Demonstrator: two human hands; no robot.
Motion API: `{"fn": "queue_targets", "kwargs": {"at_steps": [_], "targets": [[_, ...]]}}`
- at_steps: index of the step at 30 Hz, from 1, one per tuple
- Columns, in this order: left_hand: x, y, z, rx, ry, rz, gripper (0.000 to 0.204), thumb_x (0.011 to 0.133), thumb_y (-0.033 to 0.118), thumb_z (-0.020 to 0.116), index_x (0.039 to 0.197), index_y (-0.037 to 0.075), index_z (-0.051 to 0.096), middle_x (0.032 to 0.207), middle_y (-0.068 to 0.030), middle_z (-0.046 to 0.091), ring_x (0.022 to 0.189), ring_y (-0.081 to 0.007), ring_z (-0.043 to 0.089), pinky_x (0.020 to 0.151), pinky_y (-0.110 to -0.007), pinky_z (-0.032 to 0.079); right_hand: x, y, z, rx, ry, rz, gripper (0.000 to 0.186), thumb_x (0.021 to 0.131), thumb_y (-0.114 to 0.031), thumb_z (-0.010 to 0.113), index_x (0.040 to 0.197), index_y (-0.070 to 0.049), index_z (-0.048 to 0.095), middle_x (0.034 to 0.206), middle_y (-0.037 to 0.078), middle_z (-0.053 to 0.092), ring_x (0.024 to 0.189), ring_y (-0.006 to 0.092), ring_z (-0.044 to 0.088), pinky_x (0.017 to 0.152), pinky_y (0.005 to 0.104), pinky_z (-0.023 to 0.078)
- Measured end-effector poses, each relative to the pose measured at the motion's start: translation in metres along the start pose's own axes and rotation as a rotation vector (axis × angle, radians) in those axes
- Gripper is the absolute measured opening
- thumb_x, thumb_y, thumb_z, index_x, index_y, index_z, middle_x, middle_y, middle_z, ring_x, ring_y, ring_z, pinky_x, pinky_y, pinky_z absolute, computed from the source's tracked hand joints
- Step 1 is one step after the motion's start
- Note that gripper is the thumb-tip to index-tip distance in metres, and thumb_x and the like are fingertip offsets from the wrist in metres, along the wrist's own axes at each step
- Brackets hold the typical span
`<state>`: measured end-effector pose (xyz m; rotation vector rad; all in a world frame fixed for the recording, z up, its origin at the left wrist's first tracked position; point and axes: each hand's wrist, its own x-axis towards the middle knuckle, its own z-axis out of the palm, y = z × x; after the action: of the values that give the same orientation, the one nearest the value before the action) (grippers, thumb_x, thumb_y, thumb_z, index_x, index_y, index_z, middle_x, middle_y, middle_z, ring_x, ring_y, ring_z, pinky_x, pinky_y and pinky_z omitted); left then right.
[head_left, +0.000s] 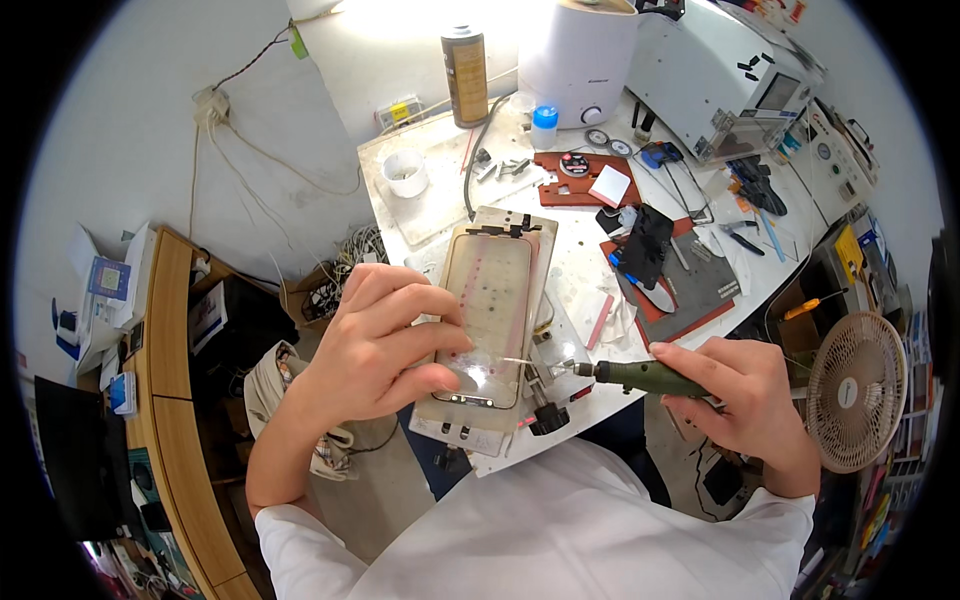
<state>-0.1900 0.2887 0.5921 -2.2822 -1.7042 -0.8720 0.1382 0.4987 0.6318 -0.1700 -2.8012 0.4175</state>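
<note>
The right hand [740, 390] grips a green handheld rotary tool [648, 378], its thin bit pointing left over the near part of a clear, phone-shaped panel with a dark rim [490, 290]. That panel lies on a flat clamping fixture [480, 438] at the near edge of the white worktable [578, 255], with a black knob [549, 419] at the fixture's near right. The left hand [385, 345] is at the panel's left edge, fingers bent and thumb apart from them; whether it pinches the rim cannot be told. To the right of the fixture lies a pink strip [600, 320], and farther right a dark smartphone [645, 248] rests on a red-and-grey mat [705, 280]. On the far side stand a spray can [465, 85], a blue-capped bottle [545, 130] and a white cylindrical appliance [575, 70]; a white cup [405, 180] sits at far left.
</note>
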Motion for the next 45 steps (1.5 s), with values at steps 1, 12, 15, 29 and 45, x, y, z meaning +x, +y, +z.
{"fn": "queue_targets", "kwargs": {"at_steps": [1, 12, 15, 29, 45], "targets": [[0.002, 0.002, -0.002, 0.014, -0.008, 0.006, 0.039, 0.092, 0.048, 0.073, 0.097, 0.010, 0.078, 0.110, -0.0012, 0.071, 0.103, -0.0255, 0.062, 0.094, -0.040, 0.044, -0.001, 0.000, -0.001, 0.005, 0.011, 0.015, 0.056, 0.077, -0.015, 0.088, 0.131, -0.012, 0.075, 0.079, 0.004, 0.069, 0.062, 0.0217, 0.065, 0.055, 0.0336, 0.050], [0.021, 0.038, 0.015, -0.099, 0.212, 0.034, 0.024, 0.078, 0.008, 0.089, 0.099, 0.008, 0.078, 0.090, -0.0017, 0.073, 0.079, -0.0217, 0.066, 0.072, -0.035, 0.050, 0.003, -0.009, -0.003, 0.097, -0.005, -0.016, 0.062, 0.077, -0.015, 0.090, 0.136, -0.011, 0.072, 0.079, 0.005, 0.069, 0.060, 0.0208, 0.064, 0.053, 0.0327, 0.049], [0.012, 0.043, 0.010, -0.113, 0.272, 0.000, 0.020, 0.079, 0.006, 0.087, 0.098, 0.007, 0.078, 0.090, -0.0027, 0.073, 0.079, -0.0219, 0.067, 0.071, -0.034, 0.050, 0.006, -0.010, -0.008, 0.284, -0.118, 0.052, 0.058, 0.083, -0.014, 0.087, 0.138, -0.010, 0.070, 0.083, 0.006, 0.071, 0.061, 0.0188, 0.064, 0.054, 0.0304, 0.050], [0.012, -0.125, 0.011, 0.200, 0.292, -0.654, 0.025, 0.106, 0.019, 0.066, 0.093, -0.001, 0.071, 0.083, -0.0069, 0.068, 0.072, -0.0218, 0.061, 0.075, -0.030, 0.053, -0.005, 0.024, -0.019, 0.790, -0.106, 0.417, 0.047, 0.089, -0.007, 0.076, 0.135, 0.001, 0.069, 0.078, 0.000, 0.066, 0.065, 0.0037, 0.054, 0.057, 0.0231, 0.042], [0.016, -0.239, 0.080, 0.225, 0.451, -0.489, 0.020, 0.095, 0.008, 0.075, 0.115, 0.006, 0.079, 0.093, -0.0101, 0.077, 0.091, -0.0229, 0.071, 0.083, -0.036, 0.056, 0.001, 0.012, 0.003, 0.010, 0.052, -0.053, 0.047, 0.078, -0.014, 0.086, 0.124, -0.010, 0.078, 0.080, 0.004, 0.068, 0.063, 0.0207, 0.064, 0.053, 0.0336, 0.049]]}}
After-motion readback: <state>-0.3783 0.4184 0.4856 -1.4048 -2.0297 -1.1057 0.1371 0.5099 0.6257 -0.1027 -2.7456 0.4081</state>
